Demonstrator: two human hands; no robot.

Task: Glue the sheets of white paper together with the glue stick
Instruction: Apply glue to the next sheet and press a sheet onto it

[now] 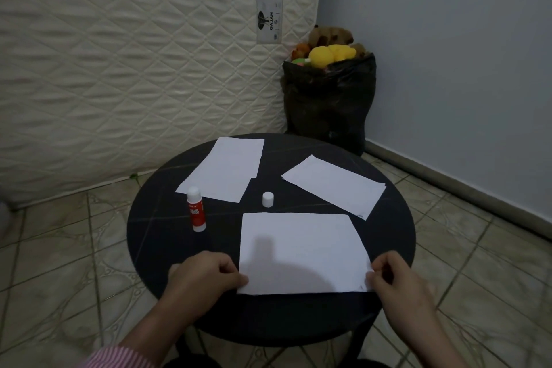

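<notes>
Pinching the near corners of a white sheet, both hands worked at the front edge of the round dark tabletop. The left hand had its fingers curled, with the thumb and fingertips closed on the sheet's near left corner. The right hand gripped the near right corner in the same way, fingers bent around the paper's edge. The sheet lay flat on the tabletop, its long side toward the person, and a shadow fell across its near half.

The glue stick, red-bodied with white ends, stood upright to the left of that sheet and apart from it, just beside the near corner of a stack of white paper at the far left of the tabletop. That stack showed at least two sheets, slightly offset at the right edge. A small white cap stood alone near the middle of the tabletop, between the stack and the held sheet. Another pile of white paper lay at the far right, turned at an angle, with a second edge peeking out along its right side.

A striped pink sleeve covered the left forearm. Behind the tabletop a quilted mattress leaned against the wall, and a black bag filled with soft toys sat in the corner on the tiled floor.
</notes>
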